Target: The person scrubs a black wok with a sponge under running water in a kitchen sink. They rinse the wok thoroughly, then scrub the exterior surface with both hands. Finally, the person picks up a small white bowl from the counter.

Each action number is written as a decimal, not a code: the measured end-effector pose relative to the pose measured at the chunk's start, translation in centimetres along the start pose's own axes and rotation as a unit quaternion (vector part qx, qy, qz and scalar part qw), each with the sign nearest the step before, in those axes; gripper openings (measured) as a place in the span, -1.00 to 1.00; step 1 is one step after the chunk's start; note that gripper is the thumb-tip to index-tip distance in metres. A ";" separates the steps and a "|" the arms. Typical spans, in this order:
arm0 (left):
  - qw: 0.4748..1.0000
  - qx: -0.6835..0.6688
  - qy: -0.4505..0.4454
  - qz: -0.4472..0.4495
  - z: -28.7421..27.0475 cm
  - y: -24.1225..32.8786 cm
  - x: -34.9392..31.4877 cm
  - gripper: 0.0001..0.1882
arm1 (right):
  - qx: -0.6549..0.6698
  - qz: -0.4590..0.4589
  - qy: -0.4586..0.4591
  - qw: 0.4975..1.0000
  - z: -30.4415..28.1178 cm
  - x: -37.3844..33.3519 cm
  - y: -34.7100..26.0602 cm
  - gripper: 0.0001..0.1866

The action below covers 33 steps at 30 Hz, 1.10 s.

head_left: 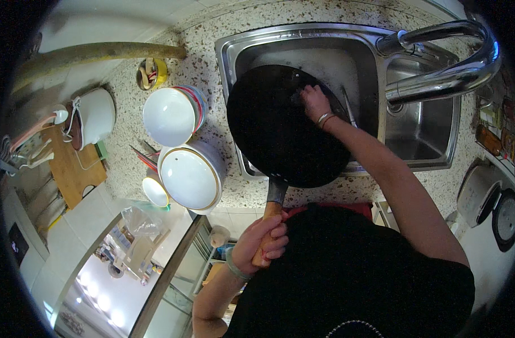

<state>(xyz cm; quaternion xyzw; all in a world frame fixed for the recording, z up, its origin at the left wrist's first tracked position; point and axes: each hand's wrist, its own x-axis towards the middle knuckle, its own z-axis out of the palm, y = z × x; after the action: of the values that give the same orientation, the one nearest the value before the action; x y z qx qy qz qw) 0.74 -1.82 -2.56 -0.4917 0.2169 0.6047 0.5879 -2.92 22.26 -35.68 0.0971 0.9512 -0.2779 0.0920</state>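
Observation:
A large black wok [280, 135] is tilted over the left basin of the steel sink [375, 124]. Its wooden handle [267, 241] points toward me, and my left hand [262, 243] is wrapped round it. Inside the wok, my right hand [315, 103] presses against the upper right of the dark inner surface with its fingers bent together. Whatever lies under those fingers is too dark to make out. Whitish, sudsy water [325, 59] shows in the basin behind the wok. A thin metal utensil [348, 107] leans in the basin just right of the wok's rim.
A chrome faucet [437, 79] arches over the smaller right basin [420, 132]. Left of the sink, stacked white bowls [168, 116] and a lidded white pot [190, 179] stand on the speckled counter [128, 112]. A yellow cup [160, 73] sits behind them. A rice cooker [478, 191] is at far right.

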 end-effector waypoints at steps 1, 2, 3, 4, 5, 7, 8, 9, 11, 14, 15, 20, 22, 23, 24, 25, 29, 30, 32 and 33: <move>1.000 0.001 -0.003 -0.001 -0.2 -0.1 0.1 -0.79 | 0.005 0.025 -0.009 1.000 0.8 -0.9 -1.7 -0.92; 1.000 -0.004 -0.009 0.000 -0.3 -0.1 0.4 -0.79 | 0.009 0.045 -0.021 0.999 1.2 -1.8 -3.6 -0.91; 1.000 -0.002 -0.004 0.002 -0.4 -0.1 0.4 -0.79 | 0.155 0.023 -0.032 0.987 1.1 -3.7 -6.4 -0.92; 1.000 0.000 0.003 0.005 -0.3 0.0 0.5 -0.79 | 0.298 0.003 -0.043 0.954 0.2 -5.6 -9.3 -0.93; 1.000 0.002 0.012 0.003 -0.4 0.1 0.6 -0.79 | 0.375 0.012 -0.065 0.925 -2.4 -6.9 -12.2 -0.93; 1.000 -0.002 0.022 -0.001 -0.9 -0.1 0.4 -0.79 | 0.455 0.012 -0.101 0.885 -4.1 -7.7 -14.0 -0.91; 1.000 -0.006 0.020 -0.001 -1.0 -0.2 0.3 -0.79 | 0.458 -0.002 -0.114 0.881 -3.6 -7.1 -13.2 -0.91; 1.000 -0.011 0.017 0.000 -1.1 -0.4 0.2 -0.79 | 0.461 -0.018 -0.127 0.878 -2.8 -6.4 -12.2 -0.90; 1.000 -0.013 0.019 -0.007 -0.7 -0.5 -0.1 -0.78 | 0.251 -0.021 -0.003 0.968 1.7 -3.3 -6.5 -0.95; 1.000 0.002 0.010 0.004 -0.4 -0.2 0.1 -0.78 | 0.062 0.024 0.059 0.996 0.2 1.7 0.5 -0.89; 1.000 0.010 0.008 0.006 -0.4 -0.1 0.0 -0.78 | 0.023 0.014 0.073 0.997 0.7 1.5 0.0 -0.92; 0.999 0.017 0.028 0.006 -0.6 -0.2 0.3 -0.77 | 0.413 0.023 -0.058 0.909 -0.5 -4.5 -12.5 -0.87; 0.999 0.015 0.038 0.003 -1.1 -0.4 0.0 -0.76 | 0.567 0.037 -0.070 0.820 -4.1 -5.6 -16.6 -0.86; 0.999 0.011 0.034 0.002 -1.3 -0.4 0.0 -0.76 | 0.538 0.020 -0.064 0.840 -3.7 -5.3 -16.3 -0.86; 1.000 0.009 0.028 0.000 -1.3 -0.3 0.0 -0.77 | 0.506 0.003 -0.056 0.861 -2.6 -4.6 -15.5 -0.87; 1.000 0.011 0.025 0.000 -1.2 -0.2 0.0 -0.76 | 0.474 -0.014 -0.048 0.879 -1.5 -3.6 -14.6 -0.88; 1.000 0.021 0.014 0.007 -0.4 -0.2 0.1 -0.76 | 0.303 0.137 0.173 0.927 1.8 5.9 -7.4 -0.94; 1.000 0.020 0.011 0.002 -0.5 -0.2 0.0 -0.76 | 0.278 0.132 0.186 0.933 1.4 6.6 -6.8 -0.93; 0.999 0.029 0.039 0.003 -0.6 -0.3 -0.1 -0.76 | 0.304 0.167 0.143 0.927 1.5 6.2 -7.8 -0.90; 0.998 0.030 0.049 0.008 -0.5 -0.3 0.2 -0.76 | 0.340 0.125 0.067 0.930 1.3 5.1 -9.2 -0.90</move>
<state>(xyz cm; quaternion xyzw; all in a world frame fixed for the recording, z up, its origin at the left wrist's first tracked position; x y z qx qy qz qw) 1.26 -2.09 -2.88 -0.5010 0.2672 0.5779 0.5862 -9.83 14.59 -33.22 0.2592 0.7840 -0.5637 0.0231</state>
